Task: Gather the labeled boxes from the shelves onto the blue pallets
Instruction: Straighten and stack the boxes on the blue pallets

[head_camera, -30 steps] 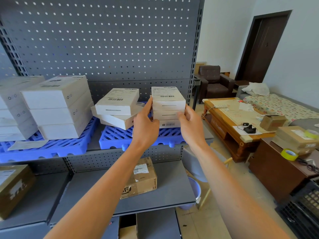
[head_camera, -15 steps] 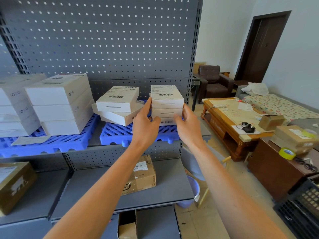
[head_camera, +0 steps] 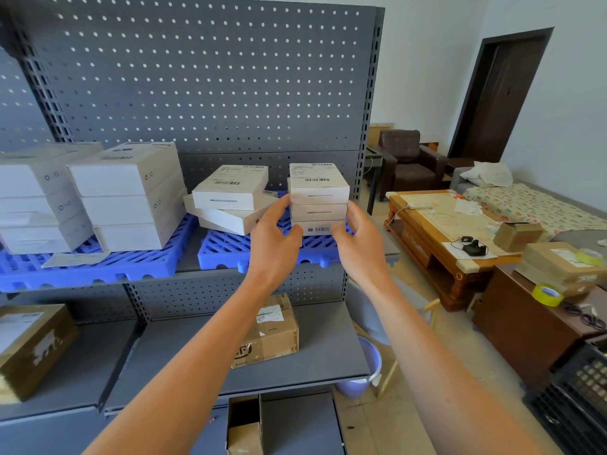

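Both forearms reach up from the bottom edge toward the shelf. The left hand [head_camera: 274, 243] curls round the left side of the white stack [head_camera: 318, 199], thumb up along its edge; the right hand [head_camera: 356, 239] curls round the lower right corner. Three small labeled boxes make up this stack, and it sits at the right end of the right pallet [head_camera: 226, 249]. Compared with a second ago the stack has come down and back onto the pallet, and the hands have dropped from its middle to its lowest box; whether the fingers still press it or have just eased off, I cannot tell.

Just left of it on the same pallet lie tilted white boxes [head_camera: 230, 200], loosely piled. Farther left, the left pallet [head_camera: 98, 267] carries two tall stacks [head_camera: 128, 195] of larger white boxes, with a paper sheet at its front edge. These have not moved.

Below, the grey shelf [head_camera: 315, 349] bears a brown carton [head_camera: 269, 333]; another carton [head_camera: 31, 348] sits at far left. Behind everything rises the pegboard [head_camera: 203, 77].

To the right the room holds a wooden table [head_camera: 433, 231], a brown armchair [head_camera: 407, 164], a dark door [head_camera: 502, 93] and a yellow tape roll [head_camera: 547, 294].
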A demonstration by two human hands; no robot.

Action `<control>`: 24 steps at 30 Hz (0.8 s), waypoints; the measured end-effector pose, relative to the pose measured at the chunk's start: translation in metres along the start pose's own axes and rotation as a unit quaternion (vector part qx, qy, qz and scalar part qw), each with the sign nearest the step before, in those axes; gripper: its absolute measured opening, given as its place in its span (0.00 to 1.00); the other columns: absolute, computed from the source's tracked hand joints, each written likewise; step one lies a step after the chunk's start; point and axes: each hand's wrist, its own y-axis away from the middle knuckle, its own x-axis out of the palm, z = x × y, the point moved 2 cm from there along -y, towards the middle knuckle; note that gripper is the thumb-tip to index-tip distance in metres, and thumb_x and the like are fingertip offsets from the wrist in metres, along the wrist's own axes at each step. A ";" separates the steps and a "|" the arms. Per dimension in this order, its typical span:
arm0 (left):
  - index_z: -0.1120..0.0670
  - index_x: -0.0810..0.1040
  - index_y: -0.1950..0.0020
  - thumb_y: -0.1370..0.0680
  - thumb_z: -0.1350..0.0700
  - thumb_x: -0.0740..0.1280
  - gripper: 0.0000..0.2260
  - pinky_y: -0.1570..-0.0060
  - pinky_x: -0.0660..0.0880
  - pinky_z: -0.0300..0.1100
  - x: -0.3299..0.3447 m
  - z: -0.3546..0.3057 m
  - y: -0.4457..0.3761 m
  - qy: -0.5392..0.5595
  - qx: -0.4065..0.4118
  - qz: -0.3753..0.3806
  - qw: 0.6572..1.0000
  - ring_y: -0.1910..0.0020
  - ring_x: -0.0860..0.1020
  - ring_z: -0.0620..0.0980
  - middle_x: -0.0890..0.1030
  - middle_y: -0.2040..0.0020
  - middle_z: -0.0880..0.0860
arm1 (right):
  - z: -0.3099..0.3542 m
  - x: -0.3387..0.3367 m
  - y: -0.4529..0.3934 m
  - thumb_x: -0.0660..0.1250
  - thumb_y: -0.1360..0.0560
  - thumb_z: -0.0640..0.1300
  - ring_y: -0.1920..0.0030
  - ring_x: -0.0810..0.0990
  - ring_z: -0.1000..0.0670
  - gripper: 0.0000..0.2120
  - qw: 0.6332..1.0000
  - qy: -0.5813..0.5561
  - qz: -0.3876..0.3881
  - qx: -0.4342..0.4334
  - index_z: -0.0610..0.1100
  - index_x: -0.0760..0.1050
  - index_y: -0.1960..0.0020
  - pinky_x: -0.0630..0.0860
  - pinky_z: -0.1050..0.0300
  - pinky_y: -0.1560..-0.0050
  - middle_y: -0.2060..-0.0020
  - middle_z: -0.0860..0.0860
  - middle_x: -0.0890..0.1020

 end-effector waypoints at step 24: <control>0.49 0.76 0.31 0.19 0.55 0.66 0.16 0.44 0.77 0.40 -0.069 -0.014 0.033 -0.039 0.037 -0.117 0.992 0.43 0.78 0.42 0.80 0.39 0.43 | 0.061 0.029 0.038 0.62 0.18 0.43 0.29 0.70 0.54 0.21 0.998 -0.002 0.066 -0.016 0.47 0.68 0.25 0.64 0.64 0.39 0.28 0.54 0.73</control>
